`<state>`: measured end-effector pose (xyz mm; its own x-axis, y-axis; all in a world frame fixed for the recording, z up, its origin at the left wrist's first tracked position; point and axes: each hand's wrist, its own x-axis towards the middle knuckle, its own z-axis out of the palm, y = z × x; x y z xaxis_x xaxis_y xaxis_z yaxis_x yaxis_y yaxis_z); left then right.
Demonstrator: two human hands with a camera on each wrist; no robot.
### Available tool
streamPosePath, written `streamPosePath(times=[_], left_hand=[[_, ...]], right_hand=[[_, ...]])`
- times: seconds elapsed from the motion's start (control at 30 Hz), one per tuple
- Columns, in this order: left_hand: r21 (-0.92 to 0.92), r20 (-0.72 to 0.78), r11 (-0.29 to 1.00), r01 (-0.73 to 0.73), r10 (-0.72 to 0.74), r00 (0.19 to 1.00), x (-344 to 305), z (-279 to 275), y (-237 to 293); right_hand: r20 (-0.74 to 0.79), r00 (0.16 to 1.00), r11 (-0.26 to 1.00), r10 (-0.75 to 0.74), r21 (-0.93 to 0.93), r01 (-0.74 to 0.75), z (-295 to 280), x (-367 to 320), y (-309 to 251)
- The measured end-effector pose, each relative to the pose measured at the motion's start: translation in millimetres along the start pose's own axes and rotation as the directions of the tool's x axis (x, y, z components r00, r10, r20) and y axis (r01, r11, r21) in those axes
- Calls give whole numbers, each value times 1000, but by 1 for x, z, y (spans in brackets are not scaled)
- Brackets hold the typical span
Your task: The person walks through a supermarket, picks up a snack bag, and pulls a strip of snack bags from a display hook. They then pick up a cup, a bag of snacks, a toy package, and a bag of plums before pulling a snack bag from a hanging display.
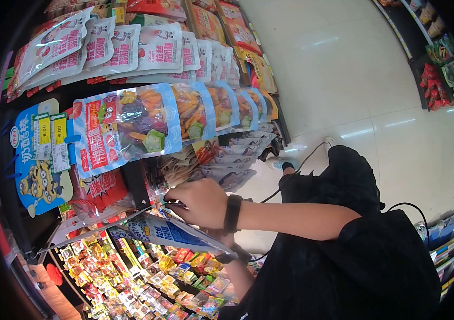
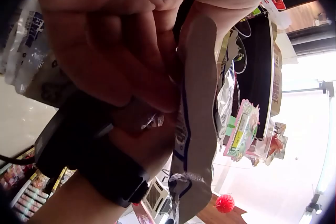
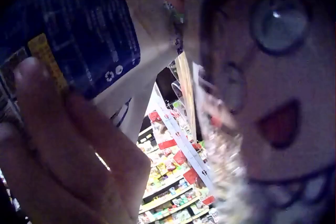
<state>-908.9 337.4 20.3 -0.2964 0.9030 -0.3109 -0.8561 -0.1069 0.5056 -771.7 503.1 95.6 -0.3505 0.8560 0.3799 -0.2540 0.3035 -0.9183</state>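
Observation:
In the head view, a white and blue snack bag (image 1: pixel 171 233) hangs tilted beside the end of a metal shelf bar. My right hand (image 1: pixel 200 201) pinches it near its upper edge, fingers bent. Behind the bag's lower end, my left hand (image 1: pixel 225 237) is mostly hidden. Seen from the left wrist, the bag (image 2: pixel 198 119) is nearly edge-on, with curled fingers (image 2: pixel 105 50) beside it. The right wrist view has the bag's blue printed back (image 3: pixel 94 29), and a hand (image 3: pixel 79 155) lies against it with its fingers on the print.
Rows of pink and white pouches (image 1: pixel 152 48) and blue-edged fruit snack bags (image 1: pixel 131 125) hang on the rack. A cartoon price sign (image 1: pixel 43 160) stands out at the left. Packed shelves (image 1: pixel 179 277) lie below, beside a pale tiled floor (image 1: pixel 339 69). A cable runs near my legs.

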Motion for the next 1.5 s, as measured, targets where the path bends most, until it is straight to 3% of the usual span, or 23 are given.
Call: streamPosePath(times=[0.07,0.17,0.37,0.47,0.57,0.67,0.77,0.9,0.97,1.1,1.13,1.2,1.27,1.33,1.4,1.5], left_hand=[[4,-1,1000,2,-2,1000,0,1,-1],[9,-7,1000,3,-3,1000,0,2,-2],[42,-27,999,5,-4,1000,-4,7,-3],[62,-28,998,14,-13,1000,-8,11,-3],[78,-29,997,27,-25,999,-11,18,-3],[101,-17,994,45,-43,999,-12,25,-4],[144,31,989,-22,18,999,-11,24,-7],[177,246,981,-77,32,969,-8,22,-7],[185,201,980,-70,32,979,-9,27,-7],[412,-52,906,-100,134,990,-18,19,-2],[293,76,949,-116,97,992,-12,16,-1],[324,51,940,-105,94,994,-12,19,3],[339,84,931,-135,114,990,-9,22,1],[775,-27,613,-155,276,961,-8,17,1],[557,5,822,-121,143,990,-6,21,3],[367,75,925,-96,74,994,5,13,5]], right_hand=[[8,998,998,66,-3,-66,4,-2,-2],[-53,999,999,-13,38,15,7,-2,3],[-96,995,999,-29,-26,26,12,-3,5],[-24,1000,998,11,-60,-12,13,-9,7],[-79,996,998,-35,-62,30,13,-12,8],[-246,941,971,-231,-116,208,17,-5,15],[-215,934,948,-287,-201,245,13,-5,15],[-122,977,946,-177,-293,135,10,-6,17],[-93,980,938,-175,-317,137,10,-7,17],[-80,975,958,-208,-219,186,5,-12,19],[-91,970,962,-224,-178,206,5,-13,22],[-89,969,971,-231,-80,225,2,-18,26],[-106,985,990,-134,31,138,-4,-22,22],[-117,993,987,-32,151,50,-7,-24,19],[-119,990,960,77,278,-41,-9,-25,17],[-76,991,935,106,346,-74,-10,-30,22]])
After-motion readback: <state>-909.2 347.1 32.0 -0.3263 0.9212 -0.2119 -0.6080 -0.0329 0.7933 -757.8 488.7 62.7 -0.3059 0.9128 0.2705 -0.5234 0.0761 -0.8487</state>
